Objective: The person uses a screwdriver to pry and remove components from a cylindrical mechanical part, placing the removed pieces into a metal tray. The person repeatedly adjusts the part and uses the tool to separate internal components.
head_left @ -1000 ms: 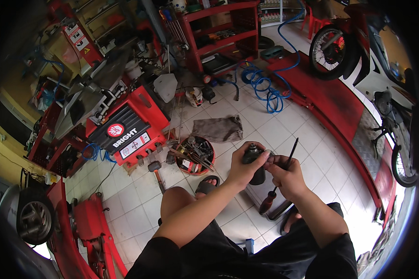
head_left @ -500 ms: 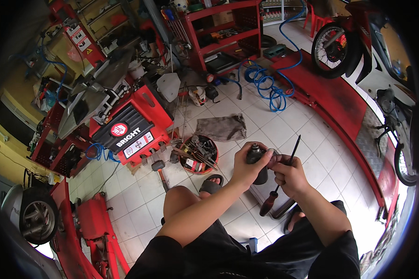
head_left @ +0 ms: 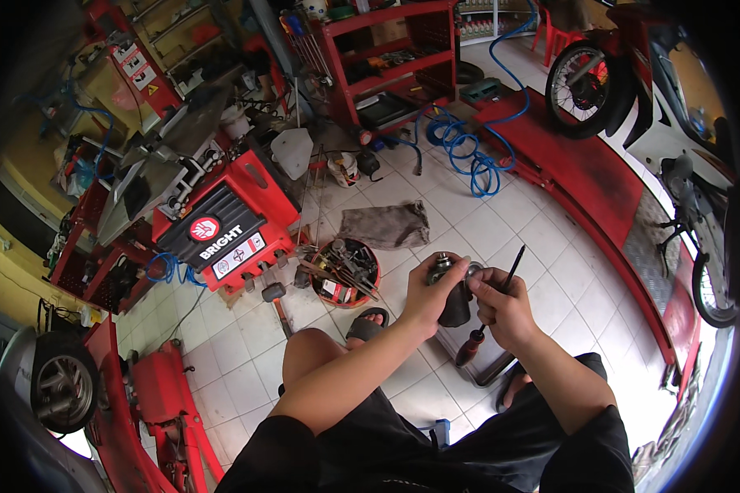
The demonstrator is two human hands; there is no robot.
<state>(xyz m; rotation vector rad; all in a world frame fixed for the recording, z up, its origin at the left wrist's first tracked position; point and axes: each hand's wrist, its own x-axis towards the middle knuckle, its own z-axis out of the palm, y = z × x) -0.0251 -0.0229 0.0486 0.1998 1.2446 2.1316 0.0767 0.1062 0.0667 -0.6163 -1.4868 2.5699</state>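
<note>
The left hand (head_left: 430, 297) grips the dark metal part (head_left: 452, 289); the right hand (head_left: 501, 306) pinches a screwdriver (head_left: 487, 319), maybe a washer too. Hold steady.

I see a red round badge (head_left: 205, 228) and a white rectangular label (head_left: 236, 255) on the red machine (head_left: 247, 197), left of my hands.

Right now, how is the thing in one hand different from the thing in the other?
The left hand wraps a short, fat, dark cylinder part; the right hand grips a long, thin screwdriver. The cylinder part has a metal top; the screwdriver has a dark red handle. Both are held above the tiled floor.
</note>
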